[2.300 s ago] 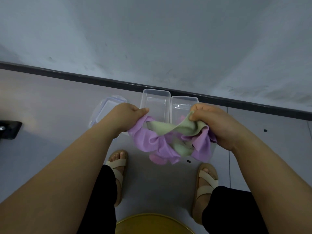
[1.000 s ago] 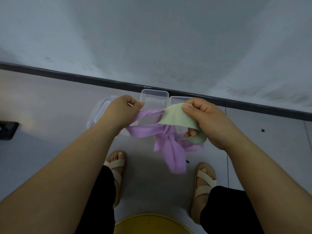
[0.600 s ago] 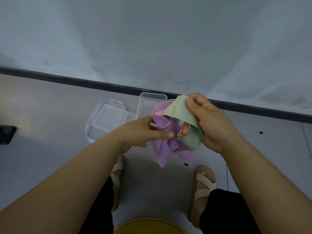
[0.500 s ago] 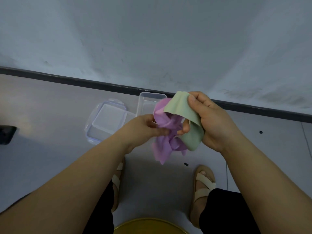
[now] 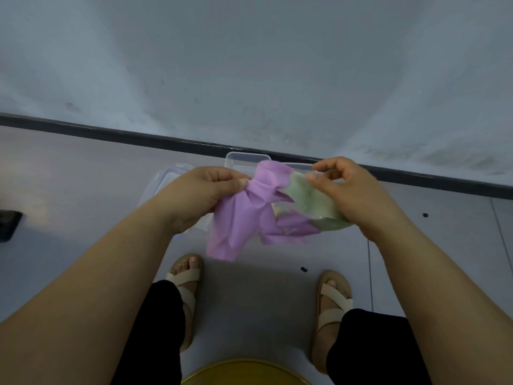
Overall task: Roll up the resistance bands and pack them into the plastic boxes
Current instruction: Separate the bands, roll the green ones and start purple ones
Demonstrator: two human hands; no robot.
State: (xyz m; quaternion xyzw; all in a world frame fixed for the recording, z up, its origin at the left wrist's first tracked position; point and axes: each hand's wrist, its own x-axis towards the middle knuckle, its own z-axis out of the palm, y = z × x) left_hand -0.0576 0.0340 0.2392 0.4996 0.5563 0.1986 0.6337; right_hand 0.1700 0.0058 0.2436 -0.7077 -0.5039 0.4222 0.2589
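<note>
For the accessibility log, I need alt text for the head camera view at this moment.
A left hand grips a purple band and a right hand pinches a green band, the two bands tangled together in mid-air. Below them, clear plastic boxes sit on the grey floor by the wall.

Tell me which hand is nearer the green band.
Right. The right hand holds the green band; the left hand grips the purple band beside it.
</note>
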